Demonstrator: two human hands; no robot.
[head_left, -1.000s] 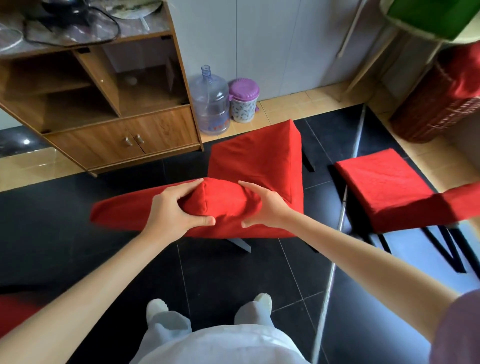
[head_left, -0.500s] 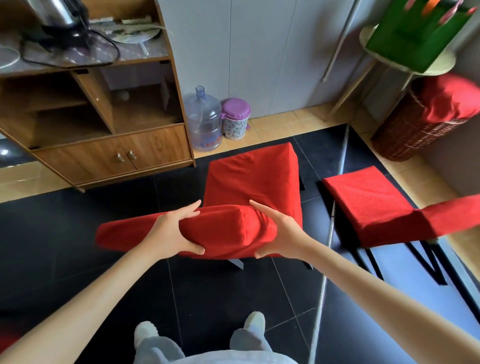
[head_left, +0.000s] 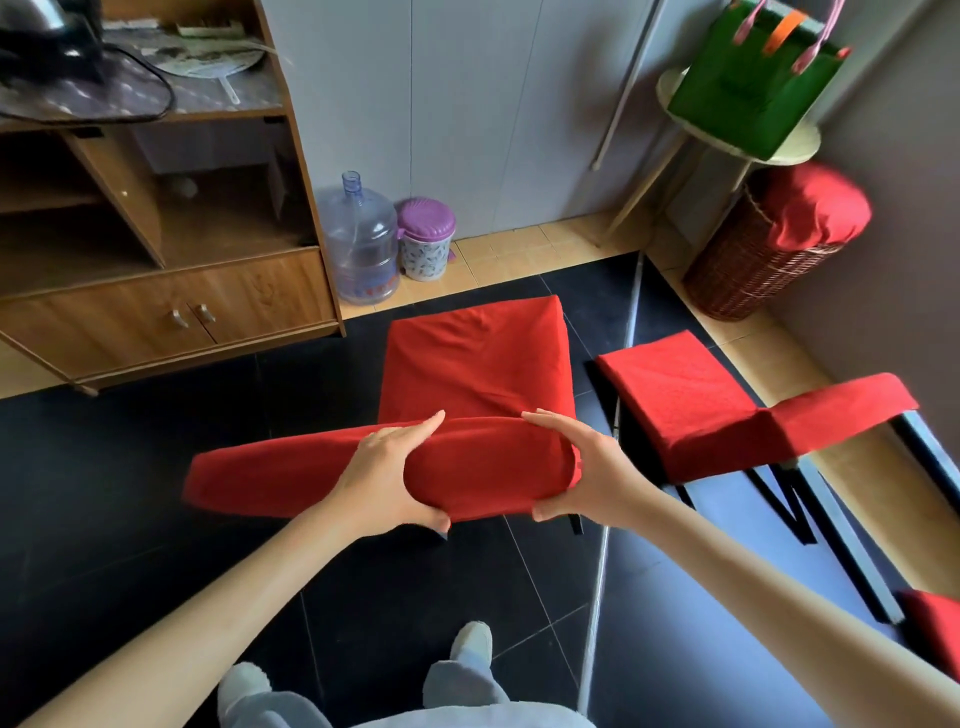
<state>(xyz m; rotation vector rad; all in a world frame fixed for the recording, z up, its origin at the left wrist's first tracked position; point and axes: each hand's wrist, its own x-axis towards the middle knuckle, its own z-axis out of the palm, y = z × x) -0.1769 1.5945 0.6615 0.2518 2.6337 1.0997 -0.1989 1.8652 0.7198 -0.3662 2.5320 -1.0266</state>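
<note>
A chair in a red cloth cover (head_left: 475, 358) stands on the black floor in front of me, its seat facing away. Its covered backrest top (head_left: 483, 467) runs across the middle of the view. My left hand (head_left: 387, 478) grips that top from the left, fingers over the far side and thumb underneath. At the right end my right hand (head_left: 584, 470) grips it the same way. The chair's legs are mostly hidden under the cover.
A second red-covered chair (head_left: 691, 400) stands to the right. A wooden cabinet (head_left: 171, 312) is at the back left, with a water jug (head_left: 363, 244) and a purple-lidded bin (head_left: 427, 239) beside it. A wicker basket (head_left: 748, 270) and a green bag (head_left: 748, 73) are at the back right.
The red cover on the backrest has smoothed out under my hands, and both hands have spread apart along the top. My view has tilted up.
</note>
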